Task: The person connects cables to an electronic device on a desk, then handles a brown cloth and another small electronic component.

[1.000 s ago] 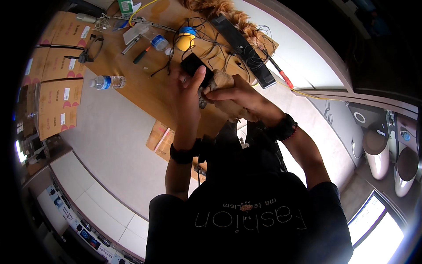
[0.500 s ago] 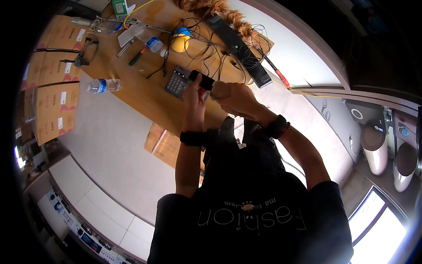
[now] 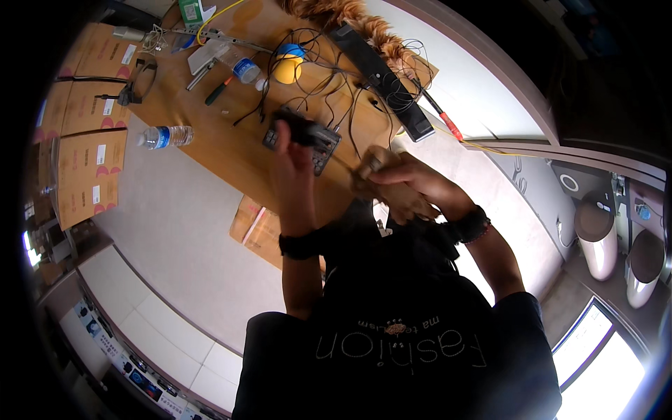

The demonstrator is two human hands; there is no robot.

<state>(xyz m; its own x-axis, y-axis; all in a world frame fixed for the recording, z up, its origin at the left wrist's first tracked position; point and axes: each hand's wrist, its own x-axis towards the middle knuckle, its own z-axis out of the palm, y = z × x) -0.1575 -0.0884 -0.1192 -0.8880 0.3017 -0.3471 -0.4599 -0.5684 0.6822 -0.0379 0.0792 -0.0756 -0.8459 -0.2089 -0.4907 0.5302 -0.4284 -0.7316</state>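
Observation:
My left hand [image 3: 294,164] grips a black rectangular object [image 3: 301,127], blurred by motion, just over a dark keypad device [image 3: 326,150] on the wooden table [image 3: 217,150]. My right hand [image 3: 423,182] is closed on a crumpled tan cloth [image 3: 381,162], to the right of the keypad and apart from the black object. Tangled black cables [image 3: 329,80] lie beyond both hands, around a yellow and blue round object [image 3: 288,68].
Cardboard boxes [image 3: 89,171], a water bottle [image 3: 166,137] and another bottle [image 3: 246,71] sit leftward. A green-handled tool [image 3: 217,93] lies nearby. A long black bar [image 3: 378,77], brown fur [image 3: 318,10] and a red-handled tool [image 3: 448,122] are at right. Toilets [image 3: 596,238] stand far right.
My hands have moved apart: the right one rightward and down with the cloth, the left one slightly left with the black object, which has come away from the cloth.

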